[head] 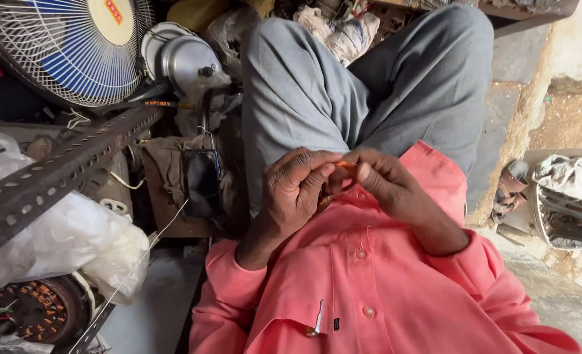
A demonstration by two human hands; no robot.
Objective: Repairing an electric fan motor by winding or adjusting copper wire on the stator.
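Note:
My left hand (292, 191) and my right hand (390, 185) meet in front of my pink shirt (369, 282), above my lap in grey trousers (369, 85). Both pinch a thin orange, copper-coloured strand (344, 164); a short piece of it also shows under my left fingers. The fingertips of the two hands touch around it. Most of the strand is hidden by the fingers, so I cannot tell its length.
A fan with blue blades (68, 49) and metal lids (187, 62) stand at the upper left. A perforated metal angle bar (55, 174) crosses above a white plastic bag (68, 236) and a copper-wound motor part (38, 311). A black phone (202, 180) lies left of my knee. A sandal (510, 190) sits at right.

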